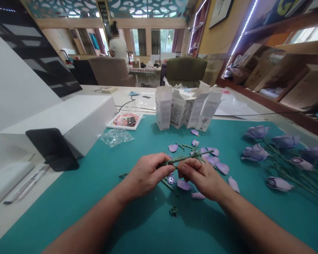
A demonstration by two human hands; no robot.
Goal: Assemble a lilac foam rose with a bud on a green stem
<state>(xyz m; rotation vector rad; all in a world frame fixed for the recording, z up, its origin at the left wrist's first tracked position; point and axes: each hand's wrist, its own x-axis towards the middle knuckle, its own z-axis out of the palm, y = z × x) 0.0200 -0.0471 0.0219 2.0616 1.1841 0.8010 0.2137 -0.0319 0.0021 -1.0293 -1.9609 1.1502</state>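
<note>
While the left hand (147,174) and right hand (202,178) close around a green plastic flower stem (184,158), white cartons (188,107) stand upper center, their print unreadable, beyond lilac petals (183,184).

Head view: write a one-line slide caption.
Left hand and right hand grip a green plastic flower stem over a teal cutting mat among lilac petals.

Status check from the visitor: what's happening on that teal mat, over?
Left hand and right hand both on green flower stem. Loose lavender petals just beyond the hands, on teal mat.
</note>
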